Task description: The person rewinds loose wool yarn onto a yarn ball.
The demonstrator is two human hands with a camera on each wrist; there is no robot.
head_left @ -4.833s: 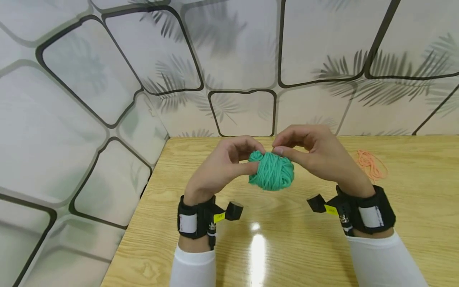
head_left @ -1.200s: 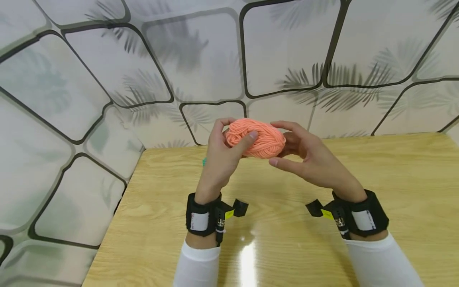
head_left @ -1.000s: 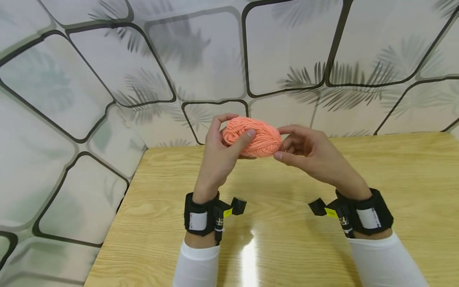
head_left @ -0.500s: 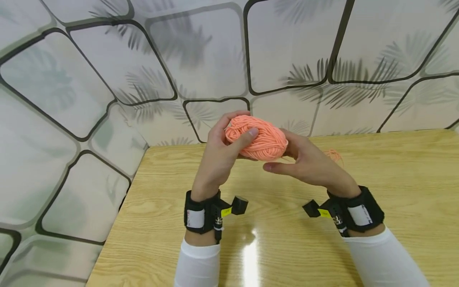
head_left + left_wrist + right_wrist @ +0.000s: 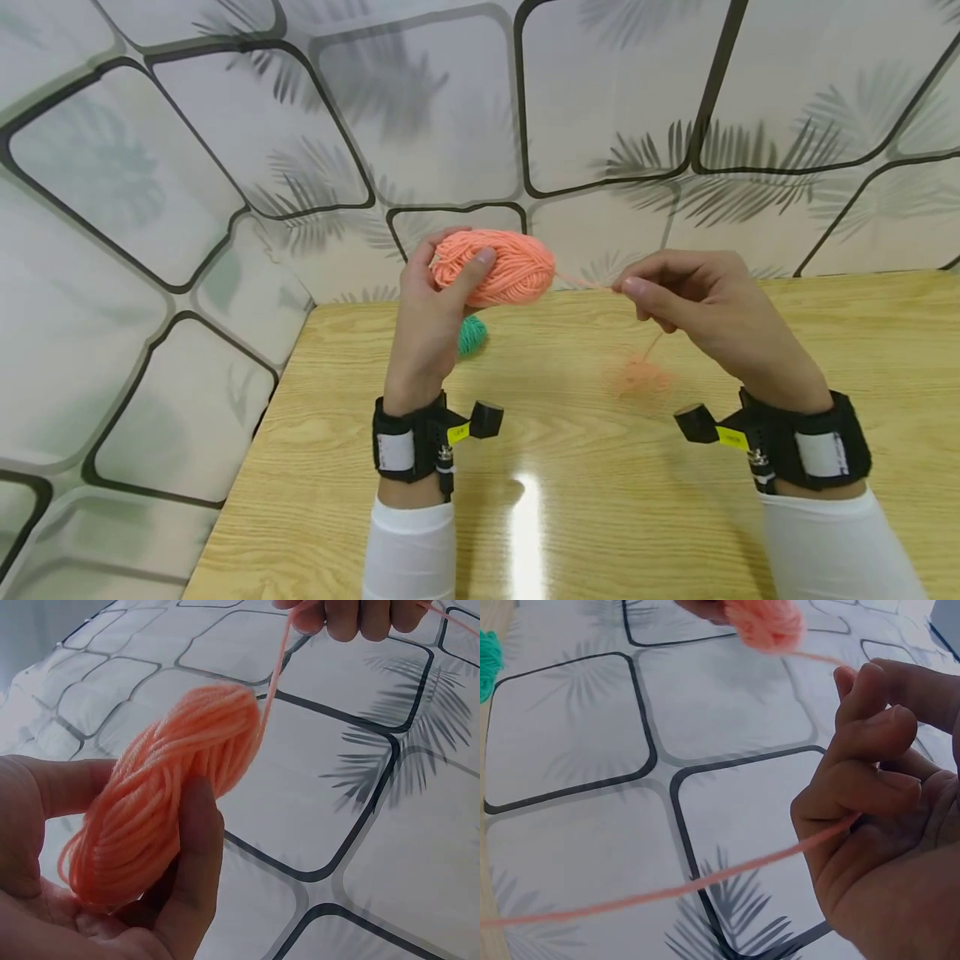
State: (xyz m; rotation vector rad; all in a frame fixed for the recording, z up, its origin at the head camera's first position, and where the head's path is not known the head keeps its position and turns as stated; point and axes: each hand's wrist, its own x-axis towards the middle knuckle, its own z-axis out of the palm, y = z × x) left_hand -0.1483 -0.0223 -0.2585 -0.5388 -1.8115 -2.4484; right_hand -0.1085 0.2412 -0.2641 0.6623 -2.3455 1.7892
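Note:
My left hand [image 5: 431, 325] grips a ball of coral yarn [image 5: 498, 268] above the table, thumb across its front in the head view. From the ball's right end a strand [image 5: 581, 282] runs to my right hand [image 5: 712, 308], which pinches it between thumb and forefinger. Past those fingers, the strand's tail hangs down to a blurred loose tangle of coral yarn [image 5: 643, 377]. In the left wrist view the ball [image 5: 165, 795] is tilted, with the strand [image 5: 279, 675] leaving its top. The right wrist view has the tail [image 5: 667, 891] trailing from my curled fingers.
A green yarn ball [image 5: 472, 336] lies on the wooden table [image 5: 585, 500], partly hidden behind my left hand. At the table's far edge rises a wall [image 5: 600, 100] with a dark-lined stone and leaf pattern; another such wall stands at the left.
The green ball held earlier now lies on the table, and the coral ball is in my left hand. My right hand has moved right off the ball, drawing a strand out; the coral tangle has shifted.

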